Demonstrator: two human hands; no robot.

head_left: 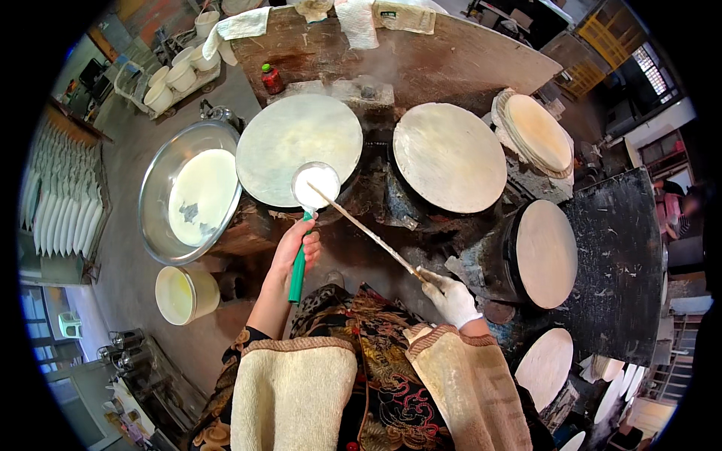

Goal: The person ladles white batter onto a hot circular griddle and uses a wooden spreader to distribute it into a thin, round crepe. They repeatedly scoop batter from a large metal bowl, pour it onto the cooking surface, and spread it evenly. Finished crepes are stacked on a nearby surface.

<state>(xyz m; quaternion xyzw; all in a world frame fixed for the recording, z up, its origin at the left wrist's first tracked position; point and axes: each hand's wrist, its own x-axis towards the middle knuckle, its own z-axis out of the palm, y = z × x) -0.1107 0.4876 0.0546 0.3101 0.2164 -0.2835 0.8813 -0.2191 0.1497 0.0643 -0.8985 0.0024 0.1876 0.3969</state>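
The main hazard here is a spill. The person's bare left hand (295,249) is wrapped around the green handle of a ladle (306,200), whose bowl, carrying white liquid (323,178), overlaps the near edge of the left griddle (297,131) in the view. Whether the bowl rests on that plate or hangs just above it cannot be told. A small roll of the wrist could tip the liquid over the rim, down into the dark gap between the griddle and the person's clothes.

The gloved right hand (449,298) grips one end of a thin stick (376,239), and the far tip lies at the ladle's bowl. Held so far back, the stick would likely magnify any tremor; a careless push could knock the ladle askew or flick drops outward. The bare fingers are also near the plate's edge (only the other hand wears a glove), so if the griddle is hot, a slip forward could burn them.

To the left, the metal basin (153,204) stands close beside the griddle, and a wide swing of the ladle could strike its rim.
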